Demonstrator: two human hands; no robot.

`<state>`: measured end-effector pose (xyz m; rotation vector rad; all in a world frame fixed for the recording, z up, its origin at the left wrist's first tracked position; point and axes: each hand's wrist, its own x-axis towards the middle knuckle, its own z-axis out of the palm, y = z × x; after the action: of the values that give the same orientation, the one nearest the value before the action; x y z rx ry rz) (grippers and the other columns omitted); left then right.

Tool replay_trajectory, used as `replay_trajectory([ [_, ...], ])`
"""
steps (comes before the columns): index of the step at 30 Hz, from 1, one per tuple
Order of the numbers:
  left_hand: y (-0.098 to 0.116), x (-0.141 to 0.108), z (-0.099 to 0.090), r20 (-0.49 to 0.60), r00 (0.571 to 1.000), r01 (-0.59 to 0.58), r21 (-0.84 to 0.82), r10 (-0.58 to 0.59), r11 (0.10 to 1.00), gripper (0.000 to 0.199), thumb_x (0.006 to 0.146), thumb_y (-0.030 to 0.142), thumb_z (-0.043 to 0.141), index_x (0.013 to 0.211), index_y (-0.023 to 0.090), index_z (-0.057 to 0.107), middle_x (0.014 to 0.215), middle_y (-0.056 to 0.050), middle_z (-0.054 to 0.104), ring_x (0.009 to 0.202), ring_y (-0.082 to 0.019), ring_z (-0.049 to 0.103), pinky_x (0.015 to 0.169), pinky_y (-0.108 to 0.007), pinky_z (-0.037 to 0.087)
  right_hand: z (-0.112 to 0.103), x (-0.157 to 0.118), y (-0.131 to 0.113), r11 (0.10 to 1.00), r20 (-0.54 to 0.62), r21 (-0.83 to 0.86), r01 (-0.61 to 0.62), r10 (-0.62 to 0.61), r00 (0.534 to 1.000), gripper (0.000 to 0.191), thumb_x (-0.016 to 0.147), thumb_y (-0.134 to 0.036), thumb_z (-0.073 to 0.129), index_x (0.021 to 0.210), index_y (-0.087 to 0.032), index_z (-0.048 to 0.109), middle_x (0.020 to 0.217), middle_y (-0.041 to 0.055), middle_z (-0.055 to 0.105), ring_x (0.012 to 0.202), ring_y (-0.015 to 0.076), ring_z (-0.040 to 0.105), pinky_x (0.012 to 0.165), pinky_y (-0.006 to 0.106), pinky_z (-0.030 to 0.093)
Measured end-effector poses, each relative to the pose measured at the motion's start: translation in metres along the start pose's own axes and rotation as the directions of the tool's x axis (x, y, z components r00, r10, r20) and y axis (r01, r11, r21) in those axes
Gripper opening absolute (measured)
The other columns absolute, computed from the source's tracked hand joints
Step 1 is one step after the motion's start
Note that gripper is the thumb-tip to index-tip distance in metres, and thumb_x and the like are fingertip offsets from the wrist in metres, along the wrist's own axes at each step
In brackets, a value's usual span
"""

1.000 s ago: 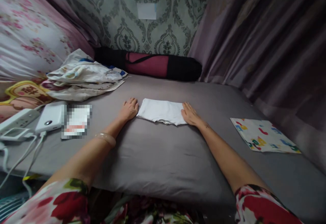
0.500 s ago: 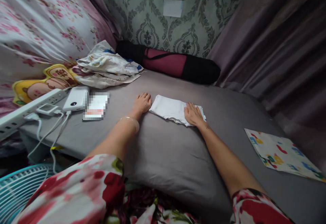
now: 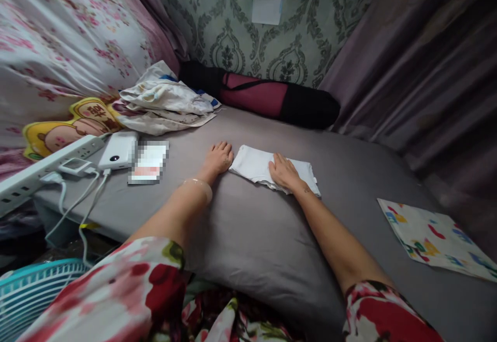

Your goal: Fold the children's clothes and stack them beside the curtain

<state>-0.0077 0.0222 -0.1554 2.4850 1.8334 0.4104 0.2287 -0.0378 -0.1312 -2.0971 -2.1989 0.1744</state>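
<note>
A folded white cloth (image 3: 252,163) lies flat on the grey bed sheet (image 3: 248,228), its near edge a little uneven. My right hand (image 3: 285,172) rests palm down on the middle of the cloth, fingers stretched out. Just beyond the cloth's left end, my left hand (image 3: 220,157) lies flat on the sheet with its fingers extended and holds nothing. Whether its edge touches the cloth I cannot tell. A clear bangle circles the left forearm.
On the left are a power strip (image 3: 50,168) with cables, a white power bank (image 3: 118,150), a blurred-out flat item (image 3: 149,163), a cushion (image 3: 58,134) and crumpled cloth (image 3: 166,101). A long bag (image 3: 256,93) lies at the back, a patterned folded cloth (image 3: 438,236) at right, a fan (image 3: 42,295) below left.
My right hand has slid left across the white cloth, from near its right end to its middle. The left hand stays in place. The view has shifted slightly.
</note>
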Motion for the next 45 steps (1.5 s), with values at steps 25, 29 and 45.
replay_trajectory([
  [25, 0.003, -0.002, -0.004, 0.029, 1.000, 0.011, -0.001, -0.011, 1.000, 0.049, 0.098, 0.030, 0.025, 0.139, 0.014, 0.048, 0.151, -0.013, 0.043, 0.142, -0.025, 0.035, 0.116, -0.045, 0.025, 0.015, 0.023, -0.061, 0.998, -0.027, -0.021, 0.063, -0.064, 0.998, 0.059, 0.099, -0.033, 0.025, 0.148, -0.002, 0.034, 0.155, 0.0176, 0.035, 0.143, 0.0284, 0.029, 0.118, 0.044, 0.016],
  [29, 0.003, -0.002, -0.005, 0.034, 0.999, 0.014, -0.020, -0.014, 1.000, 0.047, 0.098, 0.029, 0.027, 0.138, 0.016, 0.048, 0.152, -0.013, 0.042, 0.142, -0.025, 0.034, 0.117, -0.045, 0.025, 0.012, 0.031, -0.078, 0.997, -0.061, 0.013, 0.078, -0.077, 0.995, 0.058, 0.099, -0.032, 0.026, 0.148, -0.002, 0.035, 0.157, 0.0182, 0.031, 0.146, 0.0291, 0.023, 0.118, 0.047, 0.013],
  [45, -0.007, 0.004, -0.004, 0.039, 0.999, 0.008, -0.127, -0.003, 0.992, 0.041, 0.097, 0.028, 0.031, 0.127, 0.015, 0.056, 0.145, -0.014, 0.050, 0.137, -0.025, 0.042, 0.115, -0.045, 0.028, 0.016, 0.031, -0.101, 0.979, -0.105, 0.170, 0.113, -0.096, 0.990, 0.057, 0.101, -0.033, 0.025, 0.149, -0.003, 0.034, 0.158, 0.0158, 0.029, 0.147, 0.0250, 0.021, 0.119, 0.041, 0.014],
])
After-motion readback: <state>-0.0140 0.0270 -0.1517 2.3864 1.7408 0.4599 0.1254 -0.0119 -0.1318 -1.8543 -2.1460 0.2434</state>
